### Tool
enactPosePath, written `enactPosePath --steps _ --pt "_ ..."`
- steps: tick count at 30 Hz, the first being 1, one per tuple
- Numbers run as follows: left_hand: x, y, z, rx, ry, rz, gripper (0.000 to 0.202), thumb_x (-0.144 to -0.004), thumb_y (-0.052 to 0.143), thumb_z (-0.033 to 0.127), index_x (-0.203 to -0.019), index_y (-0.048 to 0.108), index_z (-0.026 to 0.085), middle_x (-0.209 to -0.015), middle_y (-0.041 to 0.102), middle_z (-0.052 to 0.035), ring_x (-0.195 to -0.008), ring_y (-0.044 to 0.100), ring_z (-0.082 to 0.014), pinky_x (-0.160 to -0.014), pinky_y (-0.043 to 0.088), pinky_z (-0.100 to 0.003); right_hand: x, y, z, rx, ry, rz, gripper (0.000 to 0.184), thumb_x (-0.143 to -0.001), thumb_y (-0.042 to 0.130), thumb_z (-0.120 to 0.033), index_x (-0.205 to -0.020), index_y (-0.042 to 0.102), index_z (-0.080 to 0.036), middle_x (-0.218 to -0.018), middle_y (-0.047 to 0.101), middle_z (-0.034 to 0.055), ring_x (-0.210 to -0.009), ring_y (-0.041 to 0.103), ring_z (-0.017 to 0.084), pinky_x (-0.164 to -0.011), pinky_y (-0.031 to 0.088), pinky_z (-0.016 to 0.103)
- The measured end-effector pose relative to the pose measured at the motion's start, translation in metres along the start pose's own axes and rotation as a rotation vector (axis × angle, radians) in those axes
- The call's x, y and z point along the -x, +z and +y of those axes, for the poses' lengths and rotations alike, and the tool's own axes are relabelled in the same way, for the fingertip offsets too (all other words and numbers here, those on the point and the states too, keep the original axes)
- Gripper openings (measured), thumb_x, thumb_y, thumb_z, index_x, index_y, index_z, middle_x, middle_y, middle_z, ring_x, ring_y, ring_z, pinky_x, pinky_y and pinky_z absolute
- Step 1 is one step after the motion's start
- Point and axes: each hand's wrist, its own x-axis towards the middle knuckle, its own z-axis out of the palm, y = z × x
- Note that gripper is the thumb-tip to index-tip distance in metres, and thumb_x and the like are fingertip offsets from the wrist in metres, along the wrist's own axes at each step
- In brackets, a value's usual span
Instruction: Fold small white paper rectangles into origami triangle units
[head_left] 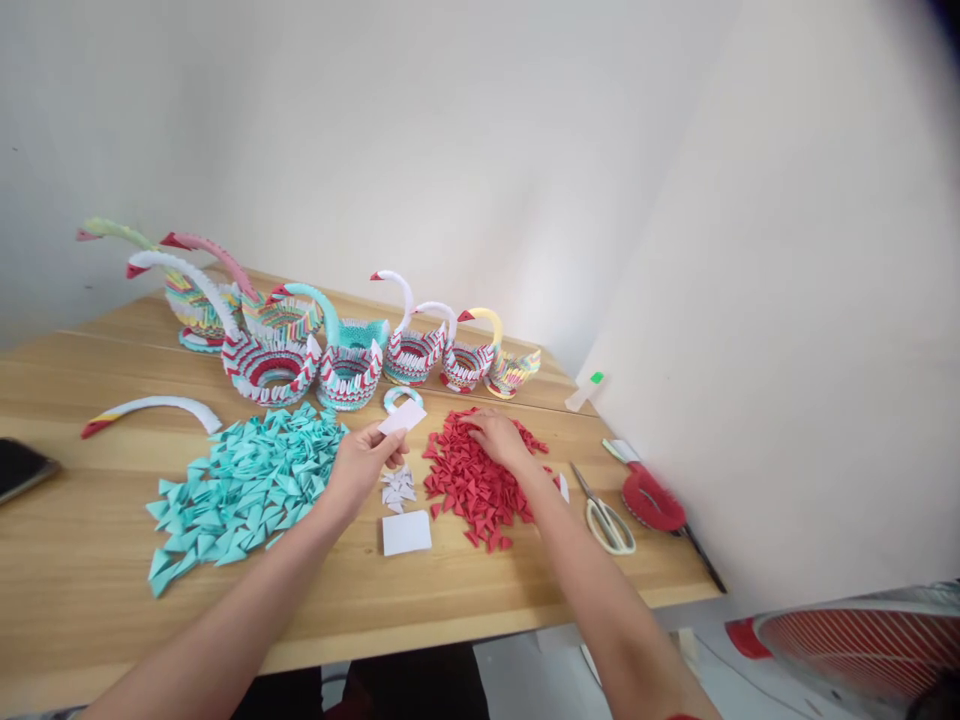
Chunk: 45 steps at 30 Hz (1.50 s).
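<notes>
My left hand (361,462) pinches a small white paper rectangle (403,416) between thumb and fingers, above the table. My right hand (495,436) rests on the far side of a heap of red folded paper triangles (480,490), fingers stretched out over the pieces. To the left of my left hand spreads a larger pile of turquoise folded triangles (255,475). Between the heaps lie a few white folded triangles (397,486) and a stack of white paper rectangles (406,533). A turquoise and white paper ring (403,399) sits just behind the held sheet.
Several folded-paper swans (270,370) stand along the back of the wooden table (90,520). A loose white swan neck (157,404) and a phone (22,470) lie at left. Scissors (609,522) and a red paper piece (651,498) are at right. A fan (862,650) stands below the table's right edge.
</notes>
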Motion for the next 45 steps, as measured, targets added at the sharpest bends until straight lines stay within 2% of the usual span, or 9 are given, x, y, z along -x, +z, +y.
enactPosePath --steps 5,9,12,15,18,21,26,36,45 --pt "-0.001 0.000 0.000 -0.008 0.000 -0.015 0.032 -0.069 0.065 0.045 -0.062 0.061 0.013 -0.054 0.060 -0.0018 -0.050 0.052 -0.0123 -0.052 0.042 -0.024 0.007 -0.003 0.000 -0.064 0.022 0.017 0.019 -0.083 0.059 -0.015 -0.093 0.073 -0.024 -0.096 0.073 0.0043 -0.091 0.064 0.021 -0.087 0.045 0.033" --pt "0.000 0.001 0.003 -0.006 0.000 -0.008 0.032 -0.069 0.065 0.045 -0.063 0.061 0.013 -0.055 0.061 -0.0019 -0.050 0.053 -0.0124 -0.053 0.043 -0.024 0.032 -0.014 -0.007 -0.234 0.068 0.105 0.019 -0.089 0.053 -0.025 -0.098 0.070 -0.022 -0.102 0.070 0.0047 -0.098 0.062 0.019 -0.090 0.045 0.034" --pt "0.001 0.001 0.003 -0.004 -0.003 -0.010 0.033 -0.068 0.067 0.046 -0.063 0.062 0.013 -0.056 0.061 -0.0021 -0.050 0.053 -0.0125 -0.052 0.043 -0.024 0.052 -0.015 -0.011 -0.647 0.233 0.205 0.018 -0.085 0.059 -0.031 -0.099 0.069 -0.023 -0.103 0.070 0.0037 -0.095 0.062 0.018 -0.087 0.048 0.033" --pt "0.000 0.001 0.002 -0.016 -0.003 -0.006 0.034 -0.067 0.067 0.047 -0.062 0.062 0.013 -0.056 0.062 -0.0030 -0.050 0.054 -0.0130 -0.052 0.043 -0.024 0.065 -0.010 -0.011 -1.088 0.423 0.281 0.023 -0.078 0.069 -0.033 -0.098 0.069 -0.023 -0.094 0.069 0.0021 -0.082 0.063 0.015 -0.073 0.052 0.026" --pt "-0.001 -0.001 -0.001 -0.016 -0.007 0.003 0.035 -0.067 0.068 0.047 -0.061 0.062 0.013 -0.057 0.062 -0.0037 -0.050 0.054 -0.0132 -0.052 0.043 -0.024 0.069 -0.004 -0.009 -1.483 0.558 0.314 0.029 -0.071 0.077 -0.028 -0.098 0.068 -0.022 -0.083 0.068 0.0003 -0.070 0.062 0.012 -0.057 0.050 0.019" --pt "-0.003 -0.002 -0.003 -0.012 0.000 0.010 0.034 -0.067 0.068 0.046 -0.063 0.064 0.013 -0.057 0.063 -0.0039 -0.051 0.055 -0.0131 -0.053 0.043 -0.024 0.070 -0.002 -0.007 -1.747 0.664 0.330 0.022 -0.072 0.076 -0.022 -0.093 0.068 -0.021 -0.082 0.069 0.0002 -0.066 0.063 0.009 -0.050 0.050 0.015" --pt "-0.003 -0.002 -0.003 -0.011 0.000 0.017 0.034 -0.067 0.068 0.046 -0.063 0.064 0.013 -0.057 0.063 -0.0040 -0.051 0.055 -0.0135 -0.053 0.043 -0.025 0.070 -0.004 -0.009 -1.800 0.731 0.368 0.009 -0.083 0.067 -0.021 -0.091 0.069 -0.019 -0.091 0.072 0.0035 -0.068 0.066 0.008 -0.055 0.055 0.013" --pt "-0.002 -0.002 0.001 0.022 0.009 0.019 0.032 -0.066 0.069 0.045 -0.063 0.064 0.013 -0.058 0.062 -0.0029 -0.051 0.054 -0.0125 -0.052 0.043 -0.024 0.074 -0.003 -0.022 -1.823 0.710 0.367 0.015 -0.086 0.064 -0.029 -0.095 0.069 -0.017 -0.092 0.072 0.0054 -0.068 0.066 0.008 -0.059 0.057 0.013" --pt "-0.002 -0.001 0.003 0.010 0.010 0.019 0.032 -0.065 0.069 0.045 -0.062 0.063 0.013 -0.057 0.062 -0.0029 -0.050 0.054 -0.0123 -0.051 0.043 -0.023 0.078 -0.010 -0.030 -1.766 0.642 0.305 0.022 -0.073 0.076 -0.020 -0.094 0.069 -0.020 -0.085 0.069 0.0010 -0.064 0.062 0.007 -0.051 0.053 0.013"
